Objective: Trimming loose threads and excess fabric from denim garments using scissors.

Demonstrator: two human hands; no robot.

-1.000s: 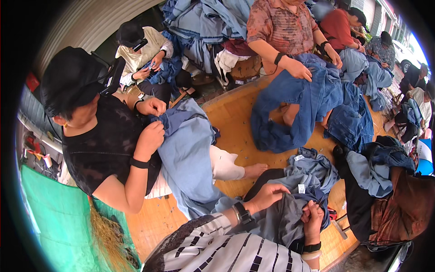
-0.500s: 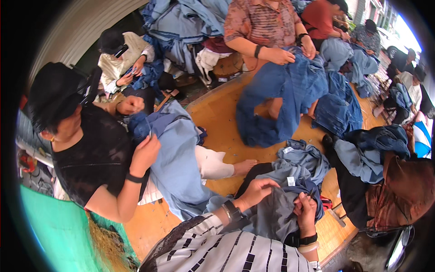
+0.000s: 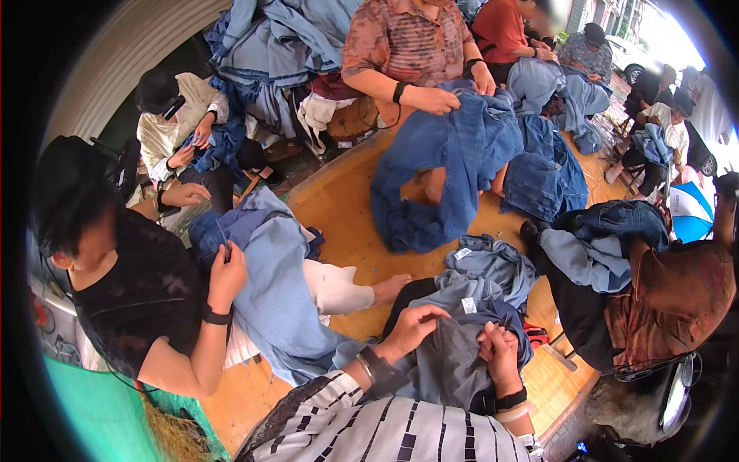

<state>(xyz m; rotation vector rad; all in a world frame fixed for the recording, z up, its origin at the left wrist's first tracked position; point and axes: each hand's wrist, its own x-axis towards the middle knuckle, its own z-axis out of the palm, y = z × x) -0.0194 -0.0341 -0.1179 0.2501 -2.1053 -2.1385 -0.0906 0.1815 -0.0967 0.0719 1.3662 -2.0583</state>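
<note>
A grey and blue denim garment (image 3: pixel 453 362) lies bunched over my lap, with dark blue cloth along its right side. The thumb and forefinger of my left hand (image 3: pixel 409 333) pinch the upper left edge of its grey cloth. At the right edge of the cloth, my right hand (image 3: pixel 500 353) is closed, its fingers curled together. Something small and dark shows at those fingertips, too small to name. A white label (image 3: pixel 468 306) sits on the denim just beyond my hands.
More blue denim (image 3: pixel 493 266) lies beyond my lap. On the left, a person in black (image 3: pixel 146 292) handles light blue jeans (image 3: pixel 277 285); across the wooden board (image 3: pixel 339 192), another holds dark jeans (image 3: pixel 446 177). A person in brown (image 3: pixel 662 300) sits at right. A denim heap (image 3: pixel 285 46) rises behind.
The whole view has shifted, so things stand farther left. Both my hands stay at the same garment in nearly the same pose. The left-hand person's farther hand has its fingers more spread.
</note>
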